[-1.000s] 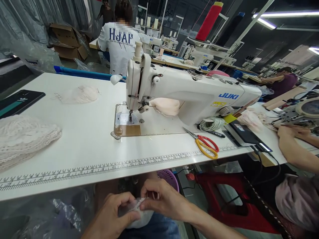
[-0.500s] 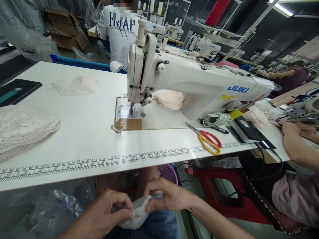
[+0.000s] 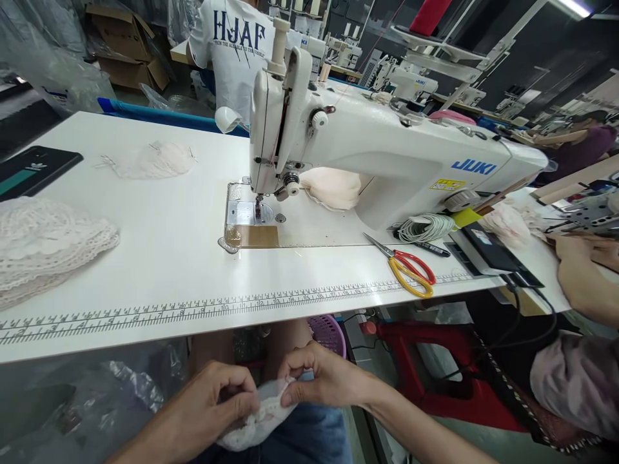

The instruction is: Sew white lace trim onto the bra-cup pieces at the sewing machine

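Note:
Below the table edge, over my lap, my left hand (image 3: 213, 403) and my right hand (image 3: 322, 377) both pinch a small white lace piece (image 3: 256, 419). The fingers of each hand are closed on its upper edge, and the hands almost touch. Above them stands a white JUKI sewing machine (image 3: 387, 161) on the white table (image 3: 159, 258); its needle (image 3: 258, 209) has nothing under it. A pale pink fabric cup (image 3: 333, 187) lies behind the needle under the machine's arm.
A stack of white lace pieces (image 3: 43, 241) lies at the left, another lace piece (image 3: 152, 160) farther back, and a phone (image 3: 33, 171) at far left. Red-and-yellow scissors (image 3: 409, 267) lie right of the machine. A co-worker's arm (image 3: 583, 277) rests at the right; another person sits behind.
My hands have shifted slightly on the lace piece, the left thumb working along its edge. The camera has tilted down a little, so the table sits higher in view.

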A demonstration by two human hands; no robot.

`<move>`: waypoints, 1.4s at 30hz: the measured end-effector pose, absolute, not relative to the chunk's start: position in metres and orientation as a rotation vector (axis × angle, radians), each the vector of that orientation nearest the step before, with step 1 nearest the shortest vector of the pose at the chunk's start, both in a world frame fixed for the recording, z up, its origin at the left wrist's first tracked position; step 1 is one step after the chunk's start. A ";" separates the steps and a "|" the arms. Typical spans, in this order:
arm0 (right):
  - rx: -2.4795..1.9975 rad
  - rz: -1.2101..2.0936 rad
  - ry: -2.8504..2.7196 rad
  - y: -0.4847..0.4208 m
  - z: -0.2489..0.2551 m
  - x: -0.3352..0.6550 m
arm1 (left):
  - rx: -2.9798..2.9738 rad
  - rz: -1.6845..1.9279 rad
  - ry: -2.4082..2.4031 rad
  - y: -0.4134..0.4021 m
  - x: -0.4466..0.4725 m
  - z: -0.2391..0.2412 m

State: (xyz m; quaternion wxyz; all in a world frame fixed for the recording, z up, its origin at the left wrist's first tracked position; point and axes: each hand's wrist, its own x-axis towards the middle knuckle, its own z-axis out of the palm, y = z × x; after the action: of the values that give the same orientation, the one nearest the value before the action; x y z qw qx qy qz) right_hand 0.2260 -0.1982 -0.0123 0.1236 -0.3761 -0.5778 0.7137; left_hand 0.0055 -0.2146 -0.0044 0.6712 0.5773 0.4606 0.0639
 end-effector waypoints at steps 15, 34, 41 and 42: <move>-1.099 1.979 -1.887 -0.200 -0.014 0.228 | 1.347 0.060 1.126 -0.213 0.010 -0.002; -1.107 2.173 -1.636 -0.197 -0.017 0.230 | 1.134 0.108 0.992 -0.214 -0.013 -0.001; -1.095 2.135 -1.702 -0.197 -0.016 0.225 | 1.132 0.116 0.973 -0.214 -0.020 0.000; -1.096 2.128 -1.718 -0.197 -0.017 0.224 | 1.117 0.127 0.925 -0.213 -0.020 0.000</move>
State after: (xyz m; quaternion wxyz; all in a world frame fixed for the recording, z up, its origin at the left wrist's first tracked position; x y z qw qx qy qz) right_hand 0.2236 -0.1970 -0.0168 0.0975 -0.3702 -0.5805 0.7187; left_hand -0.0198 -0.2130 0.0004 0.7466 0.5104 0.4227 0.0581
